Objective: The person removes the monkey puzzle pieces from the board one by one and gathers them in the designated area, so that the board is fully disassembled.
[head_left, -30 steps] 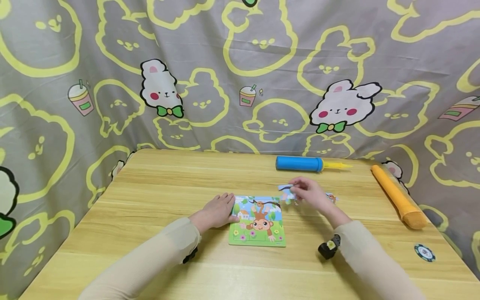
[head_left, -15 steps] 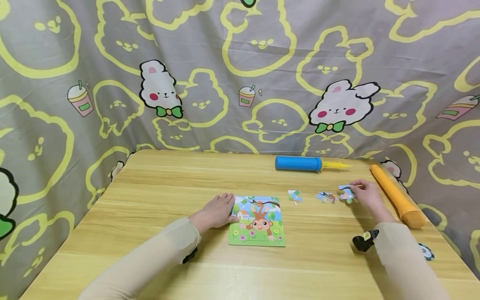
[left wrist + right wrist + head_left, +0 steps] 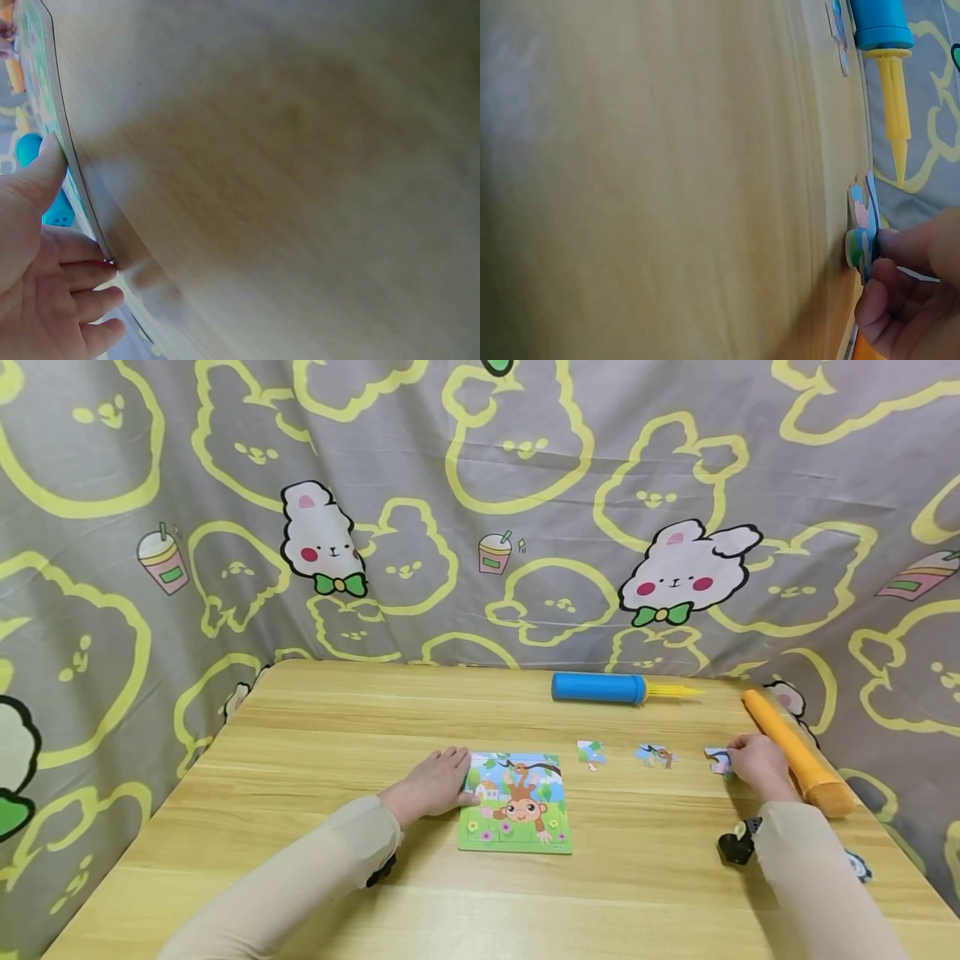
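Note:
A square monkey jigsaw puzzle point(image 3: 517, 810) in a green-edged tray lies at the middle of the table. My left hand point(image 3: 435, 783) rests along its left edge, thumb over the border and fingers extended at the far corner; the left wrist view shows the thumb point(image 3: 46, 161) against the tray's edge. At the right, my right hand point(image 3: 763, 764) pinches a puzzle piece point(image 3: 717, 760) between thumb and fingers, low over the table. In the right wrist view this piece point(image 3: 861, 225) shows blue, pink and green. Two loose pieces lie between: a blue-green one point(image 3: 591, 755) and one with brown branches point(image 3: 656, 756).
A blue hand pump point(image 3: 598, 687) with a yellow nozzle lies near the back edge. An orange roll-like object point(image 3: 798, 756) lies along the right side, close beside my right hand. A poker chip point(image 3: 859, 866) is partly hidden by my right sleeve. A patterned curtain point(image 3: 420, 527) hangs behind the table.
My right hand has moved right, carrying its puzzle piece past the two loose pieces, and has lowered it near the orange object. My left hand and the puzzle have stayed in place.

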Motion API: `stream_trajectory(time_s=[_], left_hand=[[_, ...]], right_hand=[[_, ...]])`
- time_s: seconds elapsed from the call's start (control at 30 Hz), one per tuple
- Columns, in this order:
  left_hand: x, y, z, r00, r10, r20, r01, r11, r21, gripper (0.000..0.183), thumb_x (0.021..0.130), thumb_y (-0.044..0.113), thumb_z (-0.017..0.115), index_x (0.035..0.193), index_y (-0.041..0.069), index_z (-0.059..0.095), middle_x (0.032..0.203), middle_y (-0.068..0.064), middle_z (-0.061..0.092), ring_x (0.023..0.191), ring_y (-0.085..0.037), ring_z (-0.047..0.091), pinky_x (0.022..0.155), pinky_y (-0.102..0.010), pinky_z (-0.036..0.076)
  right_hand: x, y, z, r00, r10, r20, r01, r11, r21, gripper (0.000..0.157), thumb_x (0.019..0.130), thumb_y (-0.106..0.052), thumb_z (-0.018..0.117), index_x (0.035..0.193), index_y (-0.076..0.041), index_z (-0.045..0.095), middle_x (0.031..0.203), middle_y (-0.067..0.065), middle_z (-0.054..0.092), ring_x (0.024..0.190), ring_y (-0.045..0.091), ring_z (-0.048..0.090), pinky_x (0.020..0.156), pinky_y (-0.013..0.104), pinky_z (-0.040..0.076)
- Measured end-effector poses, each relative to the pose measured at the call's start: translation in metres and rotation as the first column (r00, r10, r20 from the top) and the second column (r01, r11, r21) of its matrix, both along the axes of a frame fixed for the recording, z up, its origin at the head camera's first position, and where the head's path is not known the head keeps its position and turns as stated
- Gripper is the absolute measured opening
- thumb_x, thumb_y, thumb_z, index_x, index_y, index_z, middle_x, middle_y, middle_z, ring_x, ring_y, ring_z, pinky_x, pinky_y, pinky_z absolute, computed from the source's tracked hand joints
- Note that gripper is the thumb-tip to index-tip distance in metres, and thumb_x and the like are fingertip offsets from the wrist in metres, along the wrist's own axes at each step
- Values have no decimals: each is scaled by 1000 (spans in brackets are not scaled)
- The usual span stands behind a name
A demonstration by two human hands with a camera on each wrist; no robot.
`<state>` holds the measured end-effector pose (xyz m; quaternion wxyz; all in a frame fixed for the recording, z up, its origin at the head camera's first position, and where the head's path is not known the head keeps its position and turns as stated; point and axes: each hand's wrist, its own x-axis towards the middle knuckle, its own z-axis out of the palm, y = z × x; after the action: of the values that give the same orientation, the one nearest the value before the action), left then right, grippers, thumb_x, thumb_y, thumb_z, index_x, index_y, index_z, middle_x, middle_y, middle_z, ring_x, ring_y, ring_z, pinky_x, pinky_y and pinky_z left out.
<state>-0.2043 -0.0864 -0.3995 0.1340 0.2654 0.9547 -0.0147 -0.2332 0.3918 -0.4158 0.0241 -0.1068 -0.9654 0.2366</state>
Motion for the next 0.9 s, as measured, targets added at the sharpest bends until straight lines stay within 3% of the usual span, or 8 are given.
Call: stream_trajectory(time_s=[0.43, 0.7, 0.9], left_hand=[[-1, 1, -1, 1000, 1, 3, -1, 1000, 1, 76, 91, 50, 46, 142, -3, 28, 148, -16, 25, 135, -29, 20, 109, -41, 18], [-2, 0, -2, 1000, 8, 3, -8, 1000, 22, 76, 91, 50, 47, 142, -3, 28, 148, -16, 24, 135, -31, 20, 109, -41, 17], [-1, -1, -2, 1000, -5, -9, 6, 999, 35, 76, 91, 49, 48, 141, -4, 30, 147, -17, 25, 135, -31, 20, 109, -42, 17]], right_hand=[[-3, -5, 4, 1000, -7, 25, 7, 1000, 24, 24, 90, -8, 48, 98, 12, 59, 98, 30, 56, 83, 41, 51, 68, 48, 42], [-2, -39, 26, 990, 120, -70, -122, 992, -23, 30, 94, -13, 48, 109, 11, 56, 99, 30, 58, 76, 35, 57, 59, 43, 46], [-3, -85, 43, 950, 255, -177, -266, 963, -41, 28, 94, -16, 51, 108, 7, 60, 100, 26, 60, 84, 36, 56, 65, 44, 46]])
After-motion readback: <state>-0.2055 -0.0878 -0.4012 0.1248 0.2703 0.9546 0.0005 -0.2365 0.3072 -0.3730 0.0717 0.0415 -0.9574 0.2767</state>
